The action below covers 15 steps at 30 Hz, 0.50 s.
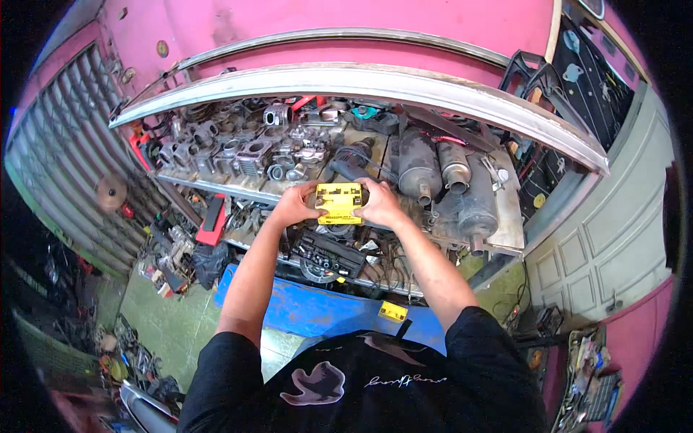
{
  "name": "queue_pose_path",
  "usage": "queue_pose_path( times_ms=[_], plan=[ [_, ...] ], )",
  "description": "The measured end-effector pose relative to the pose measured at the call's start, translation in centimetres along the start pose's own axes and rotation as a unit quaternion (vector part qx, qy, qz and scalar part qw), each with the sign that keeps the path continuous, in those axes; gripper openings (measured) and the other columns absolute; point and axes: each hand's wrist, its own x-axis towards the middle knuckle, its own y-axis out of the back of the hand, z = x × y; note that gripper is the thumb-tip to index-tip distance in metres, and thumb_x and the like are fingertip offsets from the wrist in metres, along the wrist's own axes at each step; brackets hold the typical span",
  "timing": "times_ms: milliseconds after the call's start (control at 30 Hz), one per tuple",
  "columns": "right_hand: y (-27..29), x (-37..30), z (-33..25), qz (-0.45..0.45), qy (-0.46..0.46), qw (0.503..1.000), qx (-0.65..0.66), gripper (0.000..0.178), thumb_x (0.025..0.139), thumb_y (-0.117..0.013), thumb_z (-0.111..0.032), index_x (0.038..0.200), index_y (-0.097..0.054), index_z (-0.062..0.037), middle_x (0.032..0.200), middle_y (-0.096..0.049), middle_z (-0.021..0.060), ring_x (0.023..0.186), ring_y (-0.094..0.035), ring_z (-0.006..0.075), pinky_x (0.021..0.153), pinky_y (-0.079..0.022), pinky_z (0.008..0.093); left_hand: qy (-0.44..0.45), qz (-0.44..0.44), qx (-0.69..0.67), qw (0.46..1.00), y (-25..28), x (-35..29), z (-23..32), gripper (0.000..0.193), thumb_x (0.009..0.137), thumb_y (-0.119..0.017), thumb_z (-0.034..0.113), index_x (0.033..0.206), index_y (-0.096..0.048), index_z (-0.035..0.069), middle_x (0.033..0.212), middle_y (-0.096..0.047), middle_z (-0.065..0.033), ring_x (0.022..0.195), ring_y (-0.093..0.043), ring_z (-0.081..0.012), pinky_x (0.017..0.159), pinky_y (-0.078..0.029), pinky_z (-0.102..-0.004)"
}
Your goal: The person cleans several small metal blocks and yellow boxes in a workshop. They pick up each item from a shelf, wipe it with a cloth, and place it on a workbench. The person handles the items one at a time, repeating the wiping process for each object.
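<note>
Between my two hands is a yellow battery, a small boxy one with dark recesses along its top. My left hand grips its left side, thumb on the near face. On the opposite side my right hand holds it the same way. Both arms reach forward, and the battery is in front of the shelf's lower edge. A second yellow battery lies on the blue bench close to my body.
Engine cylinders crowd the shelf's left side, with a power drill at the middle and exhaust mufflers to the right. Below sits an open black tool case. A metal rail spans above. A white door stands right.
</note>
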Motion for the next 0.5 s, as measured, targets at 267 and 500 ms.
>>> queue_pose_path(
  times_ms=[267, 500],
  plan=[
    [-4.3, -5.9, 0.8, 0.297, -0.103, 0.917, -0.247, 0.047, 0.083, -0.078, -0.032, 0.125, -0.068, -0.0132, 0.121, -0.068, 0.0091, 0.118, -0.052, 0.0298, 0.097, -0.037, 0.0496, 0.065, -0.057, -0.179, 0.98, 0.2, 2.1, -4.3, 0.072, 0.075, -0.089, 0.004, 0.137, -0.052, 0.004, 0.119, -0.073, -0.0086, 0.097, -0.067, -0.0122, 0.083, -0.054, -0.0281],
    [-5.2, -5.5, 1.7, 0.25, -0.115, 0.913, -0.3, 0.028, 0.091, -0.069, -0.02, 0.119, -0.074, -0.0198, 0.123, -0.072, -0.0003, 0.116, -0.054, 0.0288, 0.096, -0.032, 0.0571, -0.014, 0.03, -0.347, 0.937, -3.2, 3.1, -7.3, 0.062, 0.081, -0.082, -0.002, 0.136, -0.055, -0.011, 0.118, -0.073, -0.014, 0.108, -0.07, -0.0173, 0.097, -0.056, -0.0336]
  ],
)
